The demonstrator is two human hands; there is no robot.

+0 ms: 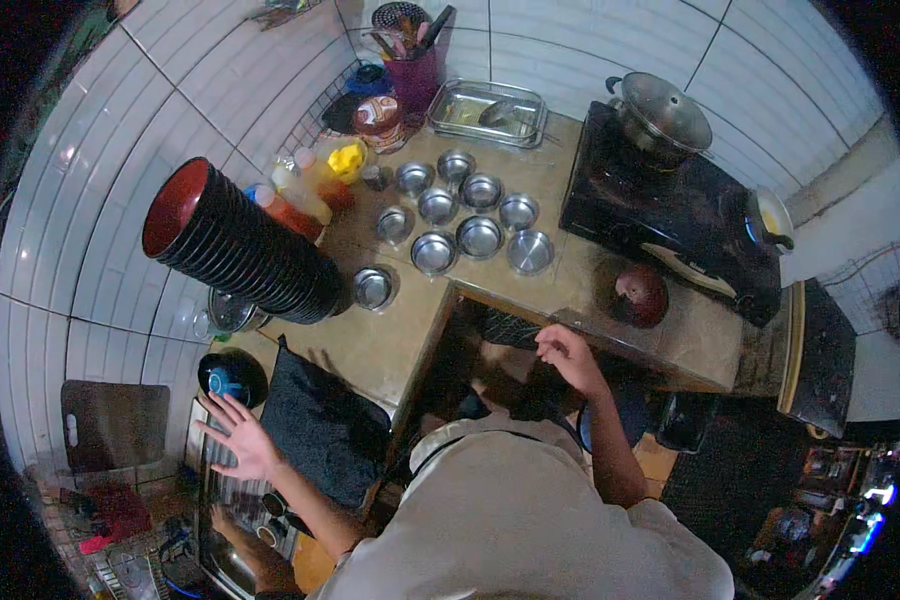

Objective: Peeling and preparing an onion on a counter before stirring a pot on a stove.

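Observation:
My left hand [244,442], fingers spread and empty, is raised over the left counter near a black bowl [255,375] with a blue cup [223,381] in it. A dark cloth [322,427] lies just right of that hand. My right hand [568,354] hangs at the front edge of the counter, its fingers loosely curled; nothing shows in it. Several small round metal bowls [481,237] are grouped on the beige counter, one [373,288] apart from them beside a tall, leaning stack of black bowls with red insides [247,247]. A dark red bowl [640,295] sits near my right hand.
A black gas stove [667,202] bears a lidded metal pot [664,124]. Sauce bottles [292,214], a purple utensil holder [412,82] and a wire-edged tray [487,112] stand along the back. Another person's hand [232,525] reaches over the metal sink [229,566] at lower left.

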